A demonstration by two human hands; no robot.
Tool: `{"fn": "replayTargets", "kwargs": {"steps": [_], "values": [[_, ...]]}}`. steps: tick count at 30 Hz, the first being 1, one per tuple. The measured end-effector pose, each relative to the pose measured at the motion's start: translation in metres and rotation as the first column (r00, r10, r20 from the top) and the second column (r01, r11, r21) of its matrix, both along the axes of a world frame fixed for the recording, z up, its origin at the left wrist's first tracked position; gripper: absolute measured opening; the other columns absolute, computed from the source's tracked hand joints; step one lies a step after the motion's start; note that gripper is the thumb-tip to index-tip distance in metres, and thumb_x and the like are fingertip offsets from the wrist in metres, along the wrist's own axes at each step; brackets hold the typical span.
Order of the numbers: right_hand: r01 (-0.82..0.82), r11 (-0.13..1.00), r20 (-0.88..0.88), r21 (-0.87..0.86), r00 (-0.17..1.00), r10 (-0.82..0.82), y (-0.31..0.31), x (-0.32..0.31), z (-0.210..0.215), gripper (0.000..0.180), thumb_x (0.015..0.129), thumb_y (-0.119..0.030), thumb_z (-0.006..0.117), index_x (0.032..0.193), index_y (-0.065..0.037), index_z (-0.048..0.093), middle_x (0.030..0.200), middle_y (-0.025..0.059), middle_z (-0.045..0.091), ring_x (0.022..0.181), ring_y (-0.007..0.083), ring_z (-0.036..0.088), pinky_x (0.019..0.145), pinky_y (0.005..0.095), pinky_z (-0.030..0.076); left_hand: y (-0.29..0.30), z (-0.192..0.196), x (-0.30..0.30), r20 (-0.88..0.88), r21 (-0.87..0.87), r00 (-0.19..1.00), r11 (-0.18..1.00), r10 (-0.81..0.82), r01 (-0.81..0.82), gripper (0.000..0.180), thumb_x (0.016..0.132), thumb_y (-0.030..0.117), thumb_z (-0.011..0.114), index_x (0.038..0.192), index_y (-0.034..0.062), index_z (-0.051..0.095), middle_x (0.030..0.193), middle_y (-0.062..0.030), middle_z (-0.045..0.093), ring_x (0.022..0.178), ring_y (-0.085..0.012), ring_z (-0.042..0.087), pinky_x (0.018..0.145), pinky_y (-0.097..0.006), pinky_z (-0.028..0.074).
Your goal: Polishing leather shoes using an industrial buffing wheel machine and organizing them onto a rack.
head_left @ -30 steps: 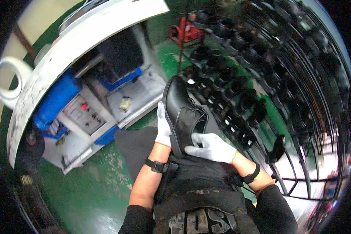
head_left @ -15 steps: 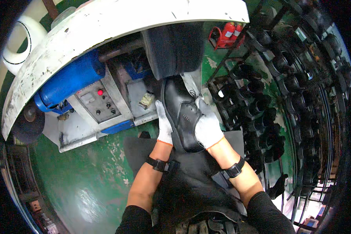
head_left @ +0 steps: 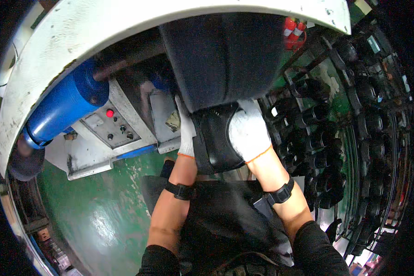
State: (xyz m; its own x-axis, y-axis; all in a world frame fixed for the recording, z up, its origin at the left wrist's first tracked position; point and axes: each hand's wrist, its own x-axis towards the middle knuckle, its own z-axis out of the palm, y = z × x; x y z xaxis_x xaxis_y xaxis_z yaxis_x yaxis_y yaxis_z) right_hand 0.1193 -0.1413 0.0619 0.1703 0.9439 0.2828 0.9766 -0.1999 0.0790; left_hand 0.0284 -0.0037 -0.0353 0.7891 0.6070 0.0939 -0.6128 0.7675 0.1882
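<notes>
Two gloved hands, left hand [head_left: 186, 131] and right hand [head_left: 249, 131], clamping black shoe [head_left: 216, 142] under black press pad [head_left: 223, 50]; fingers risking pinch if pad is descending.

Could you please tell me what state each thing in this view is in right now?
black shoe: held from both sides, front end hidden under the black pad.
left hand: gloved, gripping the shoe's left side.
right hand: gloved, gripping the shoe's right side.
black pad: directly above the shoe.
rack of shoes: loaded with dark shoes.
</notes>
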Motion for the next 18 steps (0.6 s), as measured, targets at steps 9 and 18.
{"fn": "replayTargets", "kwargs": {"steps": [9, 18], "values": [[-0.024, 1.0, 0.053, 0.007, 0.998, 0.023, 0.023, 0.004, 0.015, 0.011, 0.072, -0.013, 0.055, 0.073, -0.008, 0.064, 0.074, 0.0139, 0.061, 0.077, 0.0251, 0.061, 0.074, 0.0399, 0.047, 0.026, 0.051, -0.003, -0.363, 0.021, 0.916, 0.984, 0.171, -0.176, 0.066, 0.093, 0.055, 0.036, 0.138, 0.0076, 0.035, 0.136, -0.0143, 0.044, 0.119, -0.0316, 0.048, 0.103, -0.044, 0.037], [0.0, 1.0, -0.022, -0.012, 1.0, 0.0, 0.039, 0.018, -0.011, 0.016, 0.075, -0.014, 0.052, 0.085, -0.006, 0.063, 0.088, 0.0166, 0.06, 0.089, 0.03, 0.058, 0.082, 0.0421, 0.045, 0.012, 0.062, -0.014, -0.473, -0.071, 0.875, 0.985, 0.105, -0.157, 0.06, 0.095, 0.051, 0.035, 0.137, 0.0083, 0.038, 0.135, -0.0138, 0.045, 0.12, -0.0321, 0.047, 0.104, -0.044, 0.037]]}}
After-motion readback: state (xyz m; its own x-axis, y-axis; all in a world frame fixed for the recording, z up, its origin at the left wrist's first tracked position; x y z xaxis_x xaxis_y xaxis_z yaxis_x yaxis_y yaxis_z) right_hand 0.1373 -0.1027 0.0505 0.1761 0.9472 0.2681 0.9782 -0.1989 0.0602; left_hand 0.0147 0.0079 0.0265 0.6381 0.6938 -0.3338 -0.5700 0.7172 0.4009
